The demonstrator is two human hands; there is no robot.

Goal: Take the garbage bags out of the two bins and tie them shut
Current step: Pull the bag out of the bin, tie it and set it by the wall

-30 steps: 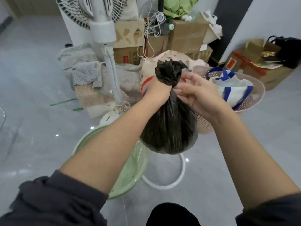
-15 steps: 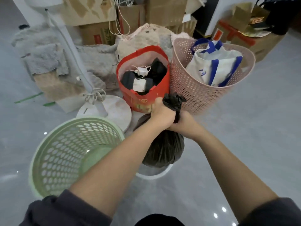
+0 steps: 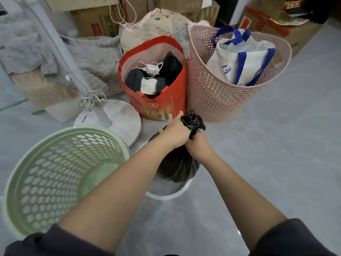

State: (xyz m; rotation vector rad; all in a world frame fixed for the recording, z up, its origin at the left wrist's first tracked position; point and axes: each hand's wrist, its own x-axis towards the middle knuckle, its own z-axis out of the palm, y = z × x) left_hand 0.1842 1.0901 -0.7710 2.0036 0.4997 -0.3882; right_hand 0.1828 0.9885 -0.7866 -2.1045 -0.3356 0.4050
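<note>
Left hand (image 3: 176, 134) & right hand (image 3: 198, 145) both grip the neck of a black garbage bag (image 3: 177, 167), held just over the white bin (image 3: 167, 196). Top looks bunched, prob. knotted. Green bin (image 3: 55, 172) beside it has no bag; that bag isn't in view, so can't tell if it's tied.

Pretty clearly somebody's home, a storage corner of a room: cardboard boxes (image 3: 92, 21) stacked along the far edge of a glossy grey tile floor (image 3: 276, 145), fuzzy blankets (image 3: 24, 48) heaped in front of them. Add a pedestal fan's round base (image 3: 120, 115), a pink laundry basket (image 3: 212, 93) holding a tote bag (image 3: 239, 58), and a red shopping bag (image 3: 166, 102) with a charger (image 3: 151, 68) on top.
</note>
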